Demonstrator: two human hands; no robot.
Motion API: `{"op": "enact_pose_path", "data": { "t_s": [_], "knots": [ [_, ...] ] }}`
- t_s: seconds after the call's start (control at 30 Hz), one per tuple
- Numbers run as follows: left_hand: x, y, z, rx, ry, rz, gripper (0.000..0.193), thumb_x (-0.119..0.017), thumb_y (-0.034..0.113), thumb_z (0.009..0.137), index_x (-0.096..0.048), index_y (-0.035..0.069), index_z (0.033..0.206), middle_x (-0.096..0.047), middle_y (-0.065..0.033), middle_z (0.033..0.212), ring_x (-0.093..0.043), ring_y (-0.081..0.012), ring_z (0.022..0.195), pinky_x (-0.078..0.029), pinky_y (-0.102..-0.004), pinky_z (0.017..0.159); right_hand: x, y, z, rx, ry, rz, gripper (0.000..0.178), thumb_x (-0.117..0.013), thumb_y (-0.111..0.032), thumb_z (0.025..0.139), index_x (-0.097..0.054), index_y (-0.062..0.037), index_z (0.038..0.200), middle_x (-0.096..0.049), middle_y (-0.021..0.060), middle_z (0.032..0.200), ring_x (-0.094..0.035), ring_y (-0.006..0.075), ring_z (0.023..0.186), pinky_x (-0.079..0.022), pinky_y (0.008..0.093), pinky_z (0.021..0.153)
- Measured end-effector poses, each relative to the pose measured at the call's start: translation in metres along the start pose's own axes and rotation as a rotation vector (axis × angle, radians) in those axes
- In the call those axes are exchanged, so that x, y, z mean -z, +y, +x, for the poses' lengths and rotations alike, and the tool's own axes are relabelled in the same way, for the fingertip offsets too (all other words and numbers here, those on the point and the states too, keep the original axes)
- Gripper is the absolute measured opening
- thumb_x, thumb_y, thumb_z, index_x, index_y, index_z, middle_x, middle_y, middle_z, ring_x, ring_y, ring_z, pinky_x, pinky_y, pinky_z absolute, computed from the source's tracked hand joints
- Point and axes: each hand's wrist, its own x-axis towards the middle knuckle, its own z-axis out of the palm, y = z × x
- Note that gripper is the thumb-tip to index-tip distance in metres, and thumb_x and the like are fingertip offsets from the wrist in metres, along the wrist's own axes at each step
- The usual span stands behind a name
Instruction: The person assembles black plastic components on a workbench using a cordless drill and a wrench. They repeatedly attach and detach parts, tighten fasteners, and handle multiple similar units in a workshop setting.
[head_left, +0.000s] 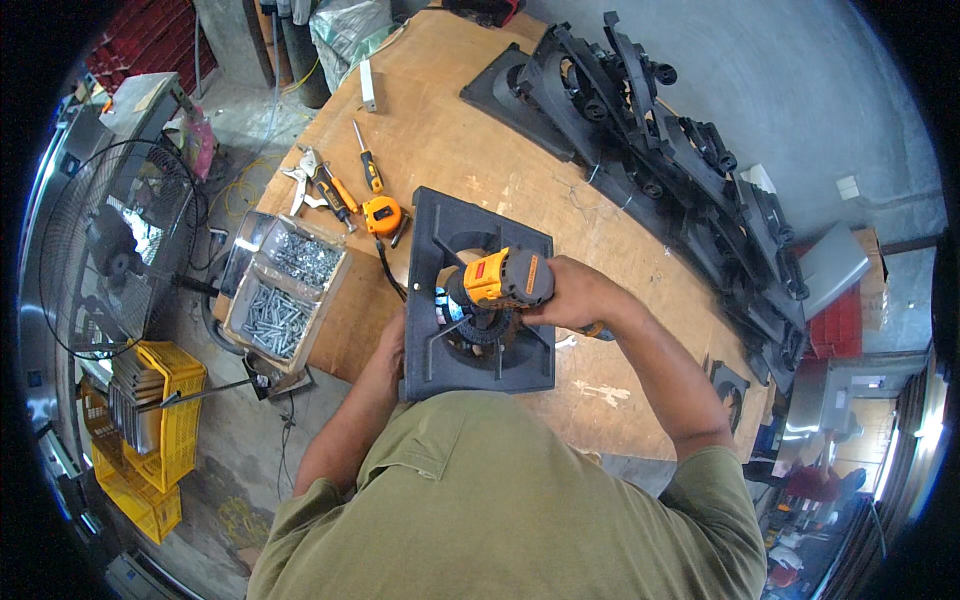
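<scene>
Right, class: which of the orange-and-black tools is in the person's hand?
The power drill: the right hand grips it above the black frame. The others, such as the tape measure and screwdriver, lie on the table.

The one view looks steeply down from a head-worn camera, past the shirt (510, 500), at close range, with the drill (508, 278) near its centre; the wide fisheye takes in the table (430, 120), the fan (116, 255) at left and the wall (800, 90) at upper right.

Drill (505, 278) over frame (424, 320), possibly touching
</scene>
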Motion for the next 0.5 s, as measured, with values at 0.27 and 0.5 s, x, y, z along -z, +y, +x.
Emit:
{"op": "enact_pose_path", "data": {
  "t_s": [0.27, 0.5],
  "knots": [
    [0.012, -0.008, 0.009, -0.035, 0.003, -0.02, 0.022, -0.064, 0.017, 0.09, -0.065, 0.006, 0.109, -0.069, -0.0086, 0.095, -0.069, -0.0212, 0.085, -0.06, -0.0362, 0.075, -0.004, 0.008, 0.004, 0.051, 0.045, -0.009, 0.047, -0.08, -0.027, 0.067, -0.067, -0.0008, 0.104, -0.07, 0.022, 0.099, -0.067, 0.0365, 0.097, -0.053, 0.0419, 0.086],
    [0.019, -0.012, 0.015, -0.046, 0.027, 0.024, 0.025, -0.062, 0.019, 0.092, -0.064, 0.006, 0.113, -0.069, -0.009, 0.097, -0.069, -0.0214, 0.086, -0.06, -0.0358, 0.076, -0.001, 0.001, 0.004, -0.062, -0.02, -0.078, 0.049, -0.081, -0.016, 0.07, -0.065, -0.0048, 0.115, -0.07, 0.0177, 0.104, -0.067, 0.0312, 0.099, -0.051, 0.039, 0.092]
  ]
}}
